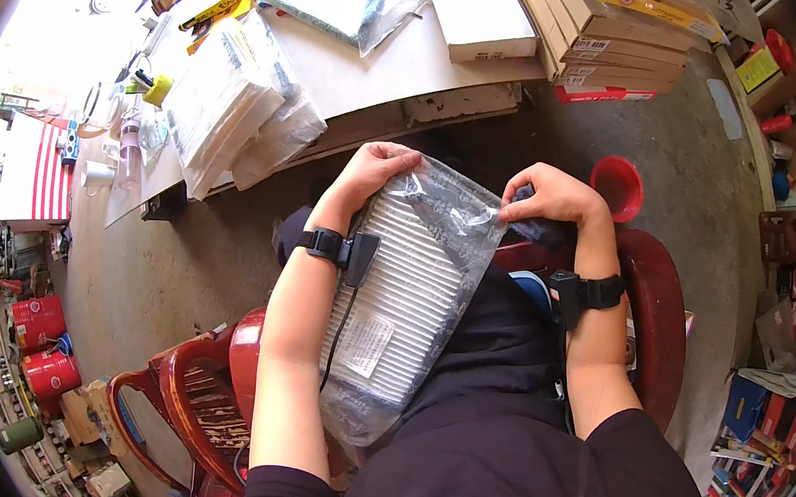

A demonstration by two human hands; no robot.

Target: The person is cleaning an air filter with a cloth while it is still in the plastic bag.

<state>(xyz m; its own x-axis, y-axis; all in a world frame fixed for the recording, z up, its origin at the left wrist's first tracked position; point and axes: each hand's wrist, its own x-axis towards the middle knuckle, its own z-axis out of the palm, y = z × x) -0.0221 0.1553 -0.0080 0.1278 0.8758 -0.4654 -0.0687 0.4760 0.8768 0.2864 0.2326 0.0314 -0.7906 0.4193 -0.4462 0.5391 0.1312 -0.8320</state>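
Note:
A white pleated air filter (403, 288) with a paper label lies inside a clear plastic bag (467, 232) over my lap. My left hand (375, 175) pinches the bag's upper left corner between thumb and fingers. At the upper right corner, my right hand (553, 197) grips the bag's edge the same way. The film is drawn out between both hands, and its upper part holds no filter. Black straps with small dark devices sit on both wrists.
Ahead stands a table (339, 75) with a stack of bagged filters (223, 106), a white box (479, 7) and stacked flat cartons (617, 48). A red bucket (617, 188) is on the floor. Red wooden chairs (194, 402) stand at left; shelves of boxes line the right.

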